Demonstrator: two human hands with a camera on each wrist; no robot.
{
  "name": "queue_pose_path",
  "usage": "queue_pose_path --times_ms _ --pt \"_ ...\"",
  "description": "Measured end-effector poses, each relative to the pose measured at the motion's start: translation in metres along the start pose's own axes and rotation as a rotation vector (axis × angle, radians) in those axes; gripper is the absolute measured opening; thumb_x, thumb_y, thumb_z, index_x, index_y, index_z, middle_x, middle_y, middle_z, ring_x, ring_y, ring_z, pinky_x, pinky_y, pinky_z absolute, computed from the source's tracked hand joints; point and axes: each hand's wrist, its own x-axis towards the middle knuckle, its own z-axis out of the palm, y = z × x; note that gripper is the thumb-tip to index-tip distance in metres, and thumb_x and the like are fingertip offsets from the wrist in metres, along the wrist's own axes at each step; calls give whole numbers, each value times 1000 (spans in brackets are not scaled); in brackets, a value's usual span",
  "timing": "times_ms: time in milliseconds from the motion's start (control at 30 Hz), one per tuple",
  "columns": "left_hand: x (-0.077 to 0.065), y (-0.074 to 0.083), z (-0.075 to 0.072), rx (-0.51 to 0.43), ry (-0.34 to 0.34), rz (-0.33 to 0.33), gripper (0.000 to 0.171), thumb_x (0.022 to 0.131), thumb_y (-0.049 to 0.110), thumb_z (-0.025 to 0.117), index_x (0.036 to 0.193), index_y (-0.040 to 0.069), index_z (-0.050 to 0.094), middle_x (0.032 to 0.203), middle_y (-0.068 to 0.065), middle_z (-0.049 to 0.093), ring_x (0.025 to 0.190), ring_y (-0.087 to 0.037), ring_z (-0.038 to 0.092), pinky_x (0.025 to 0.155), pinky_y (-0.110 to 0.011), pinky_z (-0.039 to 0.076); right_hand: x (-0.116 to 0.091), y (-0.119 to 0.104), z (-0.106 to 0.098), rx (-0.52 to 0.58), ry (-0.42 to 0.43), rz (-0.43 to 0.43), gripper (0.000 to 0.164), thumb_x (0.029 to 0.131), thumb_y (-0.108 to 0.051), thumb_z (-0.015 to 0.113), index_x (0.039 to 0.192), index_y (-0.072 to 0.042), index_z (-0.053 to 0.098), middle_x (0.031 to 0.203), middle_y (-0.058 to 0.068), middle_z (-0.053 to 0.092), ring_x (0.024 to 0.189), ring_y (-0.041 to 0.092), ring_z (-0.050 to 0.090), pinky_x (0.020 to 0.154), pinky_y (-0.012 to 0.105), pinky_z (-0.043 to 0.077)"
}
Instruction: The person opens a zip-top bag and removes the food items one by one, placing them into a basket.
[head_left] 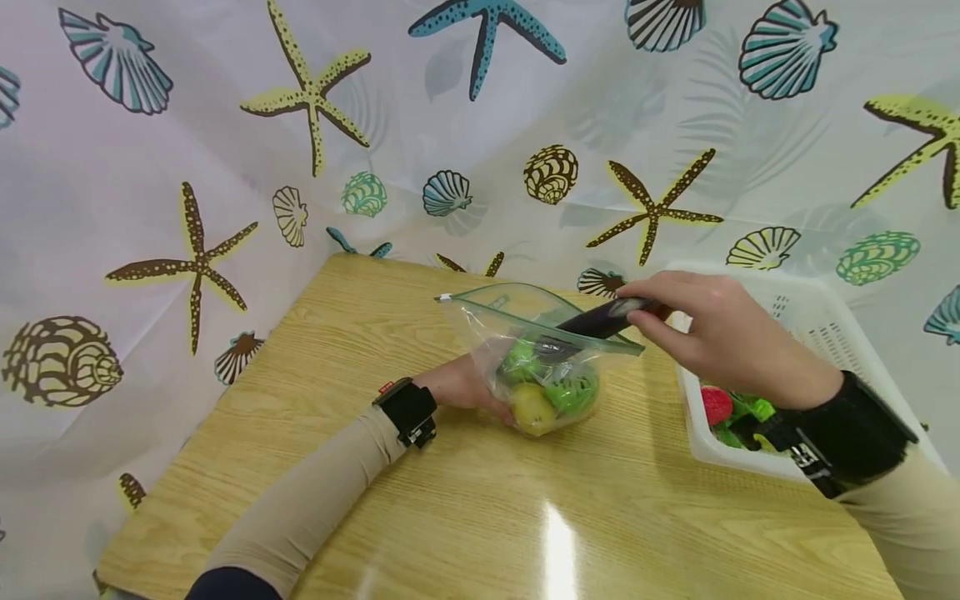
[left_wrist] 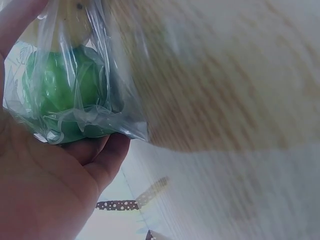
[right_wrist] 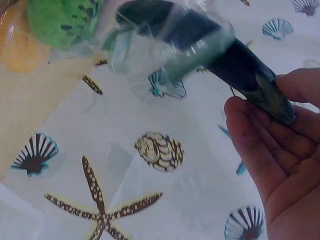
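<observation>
My right hand (head_left: 701,325) pinches the stem end of a dark purple eggplant (head_left: 600,321) between thumb and fingers. The eggplant slants down to the left, its far end inside the mouth of a clear zip bag (head_left: 468,327) with a green-edged opening. My left hand (head_left: 468,387) grips the bag's lower left side, partly hidden behind it. In the left wrist view its fingers curl under the bag, beneath a green pepper-like piece (left_wrist: 65,82). Through the plastic show a yellow, roundish fruit (head_left: 532,410) and a green piece with dark marks (head_left: 573,393).
A white perforated basket (head_left: 697,446) stands on the right of the wooden table (head_left: 420,508), under my right forearm. Inside it are a red piece (head_left: 716,405) and several green ones. A curtain printed with shells and starfish (head_left: 465,125) hangs behind the table.
</observation>
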Motion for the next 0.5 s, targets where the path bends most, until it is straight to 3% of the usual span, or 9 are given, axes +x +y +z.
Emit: queue_pose_path --times_ms 100,267,367,500 --pt "3 0 1 4 7 32 120 56 7 92 150 13 18 142 -8 34 124 -14 31 109 -44 26 -12 7 -20 -16 59 52 38 78 -5 74 115 -12 68 94 -2 69 78 0 58 60 22 48" --pt "1 0 2 20 0 -8 126 59 8 91 152 10 6 148 -11 25 129 -13 24 110 -45 23 -36 19 -50 -35 118 259 35 83 -4 72 117 -13 69 96 -12 66 78 -3 60 66 5 42" --pt "0 1 2 11 -6 -24 129 60 8 90 153 10 1 151 -12 20 131 -14 21 111 -46 21 -55 30 -63 18 134 415 32 90 -4 64 121 -10 65 92 -21 60 76 -5 59 68 1 41" --pt "1 1 2 8 -4 -23 129 59 9 90 153 11 2 151 -12 22 129 -15 25 110 -47 23 -82 55 -74 163 212 538 31 94 1 55 124 -4 62 83 -24 61 72 -3 58 69 0 42"
